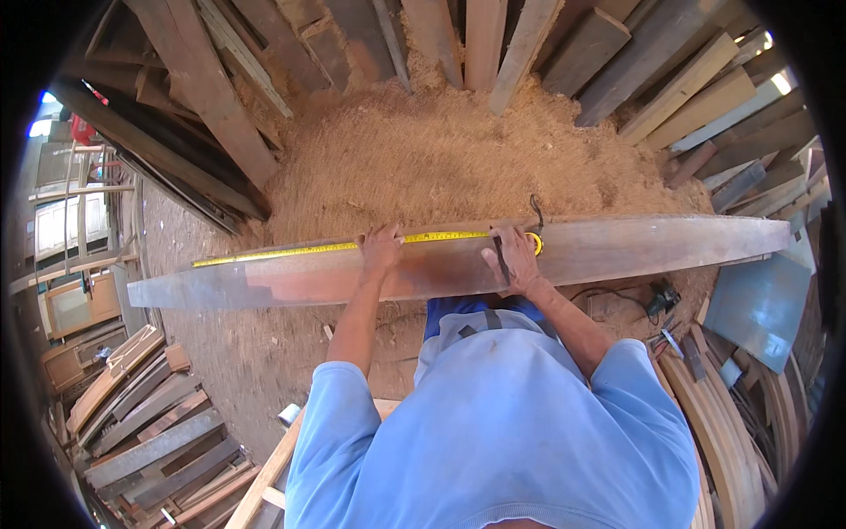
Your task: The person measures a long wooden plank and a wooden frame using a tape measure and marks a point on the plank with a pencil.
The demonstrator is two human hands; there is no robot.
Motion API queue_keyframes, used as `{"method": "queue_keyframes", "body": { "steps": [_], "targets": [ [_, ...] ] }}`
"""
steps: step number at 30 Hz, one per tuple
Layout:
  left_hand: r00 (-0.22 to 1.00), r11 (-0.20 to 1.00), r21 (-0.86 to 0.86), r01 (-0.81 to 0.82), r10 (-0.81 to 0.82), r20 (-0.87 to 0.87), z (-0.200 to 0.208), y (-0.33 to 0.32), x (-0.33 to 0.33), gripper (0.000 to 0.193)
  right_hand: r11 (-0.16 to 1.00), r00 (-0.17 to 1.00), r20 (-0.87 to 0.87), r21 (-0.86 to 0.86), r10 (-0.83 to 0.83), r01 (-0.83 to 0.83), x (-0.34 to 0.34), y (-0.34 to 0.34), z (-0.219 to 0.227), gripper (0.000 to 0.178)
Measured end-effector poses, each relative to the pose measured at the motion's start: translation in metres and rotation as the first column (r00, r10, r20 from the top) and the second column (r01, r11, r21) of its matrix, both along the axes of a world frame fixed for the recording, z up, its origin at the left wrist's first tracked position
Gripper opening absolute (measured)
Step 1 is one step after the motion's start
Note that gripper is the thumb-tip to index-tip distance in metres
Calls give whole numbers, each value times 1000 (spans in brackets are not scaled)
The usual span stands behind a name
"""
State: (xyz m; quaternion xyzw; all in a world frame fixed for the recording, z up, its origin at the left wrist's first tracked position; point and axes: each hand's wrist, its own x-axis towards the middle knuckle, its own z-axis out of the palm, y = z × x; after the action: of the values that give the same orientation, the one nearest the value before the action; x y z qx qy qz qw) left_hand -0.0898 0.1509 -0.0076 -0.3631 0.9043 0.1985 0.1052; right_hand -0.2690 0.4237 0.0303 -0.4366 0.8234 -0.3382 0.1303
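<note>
A long wooden board (634, 242) lies crosswise in front of me, darker and reddish in its middle and left parts. Along its far edge runs a yellow tape measure (300, 251), pulled out from near the left end to its case. My left hand (381, 249) is closed over the tape's blade at the board's far edge. At the case end, my right hand (518, 257) grips the tape measure, its palm partly hiding the case. A thin dark stick-like thing (502, 257) shows between that hand's thumb and fingers; its kind is unclear. A black cord (536, 208) loops beyond the case.
Sawdust (423, 150) covers the ground beyond the board. Planks (599, 53) lean around the far side, and stacked timber (159, 432) lies at lower left. To the right are a dark corded power tool (663, 300) and a blue-grey sheet (762, 309).
</note>
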Motion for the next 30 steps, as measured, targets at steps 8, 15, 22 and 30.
{"method": "queue_keyframes", "body": {
  "steps": [8,15,22,30],
  "targets": [
    [999,1000,6,-8,8,-40,-1,-2,2,13,973,998,-45,-221,55,-63,8,-11,-14,17],
    [1000,1000,20,0,0,-4,2,-2,0,12,960,995,-99,-279,-32,3,12,-20,-26,20],
    [999,1000,2,-4,4,-34,-2,-3,1,14,960,994,-86,-278,-62,36,14,-25,-24,17],
    [1000,999,42,-9,9,0,2,-4,-2,13,969,994,-86,-245,-63,40,12,-20,-30,18]
  ]
}}
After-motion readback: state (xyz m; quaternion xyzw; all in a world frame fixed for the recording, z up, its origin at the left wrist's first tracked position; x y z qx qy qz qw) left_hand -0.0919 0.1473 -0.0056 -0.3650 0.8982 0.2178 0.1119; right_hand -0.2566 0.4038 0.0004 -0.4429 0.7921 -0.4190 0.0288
